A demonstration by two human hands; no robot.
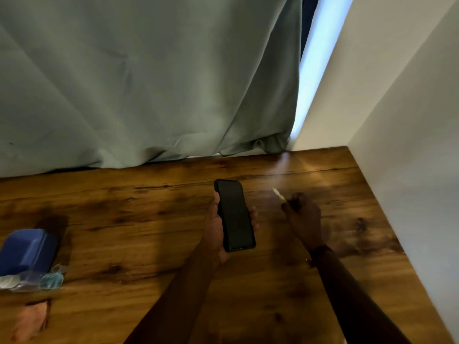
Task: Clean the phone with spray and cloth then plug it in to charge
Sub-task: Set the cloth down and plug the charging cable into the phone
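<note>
Wooden surface [124,219] carried, at the lower left of the frame, a pinkish blur [32,319] that may have been the cloth and, beyond it, a blue container [27,252], both too smeared to name. At centre the left hand [216,232] curled round the phone [234,214], dark screen up, bottom edge toward the person, probably to offer its port. Just right, not touching it, the right hand [304,217] pinched a white charger plug [278,194], tip aimed upper left, seemingly ready for plugging in. Behind hung a grey-green curtain [149,83], with a white wall [409,120] at the right.
</note>
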